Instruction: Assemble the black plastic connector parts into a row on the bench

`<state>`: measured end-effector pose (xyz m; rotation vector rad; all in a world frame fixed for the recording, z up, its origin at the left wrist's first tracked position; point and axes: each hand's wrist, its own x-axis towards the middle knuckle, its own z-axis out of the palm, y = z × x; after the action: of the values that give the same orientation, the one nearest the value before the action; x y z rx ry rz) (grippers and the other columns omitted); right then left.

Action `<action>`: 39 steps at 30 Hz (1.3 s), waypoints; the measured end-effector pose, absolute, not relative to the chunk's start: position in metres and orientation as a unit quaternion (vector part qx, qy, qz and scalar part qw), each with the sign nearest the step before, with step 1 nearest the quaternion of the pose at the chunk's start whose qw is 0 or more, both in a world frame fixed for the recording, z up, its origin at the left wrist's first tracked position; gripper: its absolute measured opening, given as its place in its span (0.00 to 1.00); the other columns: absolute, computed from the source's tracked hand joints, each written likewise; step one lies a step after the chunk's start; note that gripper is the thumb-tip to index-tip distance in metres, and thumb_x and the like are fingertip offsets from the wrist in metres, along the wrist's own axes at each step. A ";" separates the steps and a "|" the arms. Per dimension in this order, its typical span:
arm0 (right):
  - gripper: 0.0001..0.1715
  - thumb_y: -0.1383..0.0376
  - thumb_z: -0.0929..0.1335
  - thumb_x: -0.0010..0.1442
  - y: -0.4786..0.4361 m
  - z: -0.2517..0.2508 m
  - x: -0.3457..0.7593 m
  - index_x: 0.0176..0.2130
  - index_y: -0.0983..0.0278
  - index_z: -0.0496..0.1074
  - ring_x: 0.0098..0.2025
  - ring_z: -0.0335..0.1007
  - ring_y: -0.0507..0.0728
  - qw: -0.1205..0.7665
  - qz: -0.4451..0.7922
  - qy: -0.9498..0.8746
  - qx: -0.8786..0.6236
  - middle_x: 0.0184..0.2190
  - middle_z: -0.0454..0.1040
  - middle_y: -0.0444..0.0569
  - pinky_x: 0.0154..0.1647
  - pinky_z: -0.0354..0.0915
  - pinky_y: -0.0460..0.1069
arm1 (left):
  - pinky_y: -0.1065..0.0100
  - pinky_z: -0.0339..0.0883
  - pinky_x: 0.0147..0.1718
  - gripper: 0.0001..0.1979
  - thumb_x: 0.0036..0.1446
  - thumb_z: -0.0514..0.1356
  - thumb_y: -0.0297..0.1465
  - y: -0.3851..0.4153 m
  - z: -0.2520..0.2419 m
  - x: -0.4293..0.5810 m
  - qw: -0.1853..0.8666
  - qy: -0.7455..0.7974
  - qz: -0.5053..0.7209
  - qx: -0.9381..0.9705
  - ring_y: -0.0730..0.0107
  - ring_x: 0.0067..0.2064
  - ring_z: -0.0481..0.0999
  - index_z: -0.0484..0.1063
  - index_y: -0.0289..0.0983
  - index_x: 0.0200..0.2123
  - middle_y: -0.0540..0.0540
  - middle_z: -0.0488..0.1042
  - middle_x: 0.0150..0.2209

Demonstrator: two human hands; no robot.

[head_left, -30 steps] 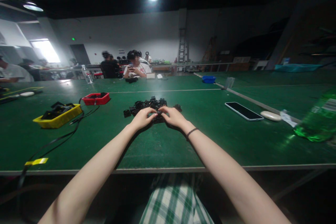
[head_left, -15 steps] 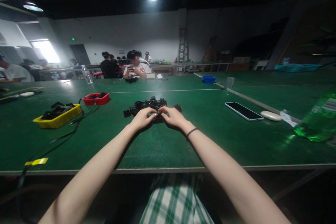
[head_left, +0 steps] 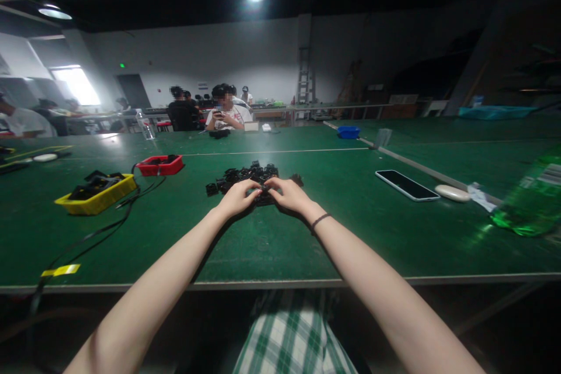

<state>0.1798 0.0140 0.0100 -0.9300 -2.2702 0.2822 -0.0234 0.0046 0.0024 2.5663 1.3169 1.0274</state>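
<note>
A heap of small black plastic parts (head_left: 249, 173) lies on the green table (head_left: 263, 251) in front of me. My left hand (head_left: 239, 196) rests at the near left side of the heap, thumb and fingers curled together. Opposite it, my right hand (head_left: 290, 194) is bent the same way, its fingertips almost meeting the left ones. Both hands touch the heap's near edge. Whatever is between the fingertips is too small and dark to make out. A few black pieces stick out left of the left hand and beyond the right one.
On the left stand a yellow bin (head_left: 99, 201) and a red bin (head_left: 161, 166) with black parts, beside a black cable (head_left: 127, 210). To the right lie a phone (head_left: 407, 185), a cream oval object (head_left: 453, 193) and a green bottle (head_left: 532, 198). A blue bin (head_left: 348, 132) and a seated person (head_left: 228, 114) are farther back.
</note>
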 end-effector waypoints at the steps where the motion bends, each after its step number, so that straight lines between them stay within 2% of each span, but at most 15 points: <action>1: 0.14 0.71 0.65 0.59 0.014 0.010 0.180 0.46 0.64 0.72 0.47 0.73 0.58 0.330 0.108 -0.868 -0.355 0.44 0.77 0.52 0.50 0.67 0.53 | 0.61 0.69 0.46 0.12 0.60 0.55 0.35 0.005 0.002 -0.024 0.039 0.430 0.334 0.838 0.61 0.43 0.77 0.75 0.36 0.41 0.43 0.78 0.41; 18: 0.11 0.68 0.66 0.60 0.012 0.012 0.180 0.44 0.63 0.72 0.43 0.74 0.56 0.331 0.117 -0.869 -0.350 0.41 0.78 0.50 0.46 0.67 0.50 | 0.61 0.68 0.46 0.12 0.61 0.53 0.33 0.009 -0.001 -0.025 0.033 0.416 0.340 0.843 0.62 0.43 0.76 0.74 0.36 0.41 0.42 0.77 0.41; 30: 0.15 0.70 0.66 0.57 0.008 0.013 0.180 0.45 0.65 0.73 0.41 0.74 0.56 0.320 0.110 -0.870 -0.359 0.41 0.78 0.51 0.46 0.68 0.51 | 0.60 0.69 0.46 0.13 0.61 0.53 0.35 0.009 -0.001 -0.025 0.036 0.419 0.335 0.843 0.61 0.43 0.76 0.74 0.36 0.41 0.42 0.77 0.41; 39: 0.15 0.65 0.61 0.65 0.007 0.016 0.179 0.46 0.62 0.74 0.46 0.74 0.57 0.307 0.103 -0.865 -0.384 0.45 0.78 0.50 0.50 0.66 0.51 | 0.60 0.68 0.47 0.12 0.61 0.54 0.34 0.009 -0.002 -0.025 0.039 0.421 0.331 0.843 0.61 0.43 0.76 0.74 0.36 0.41 0.42 0.77 0.41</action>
<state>0.1788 0.0074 0.0163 -1.0146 -2.2879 0.2722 -0.0251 0.0091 -0.0023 2.5854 1.2902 1.0161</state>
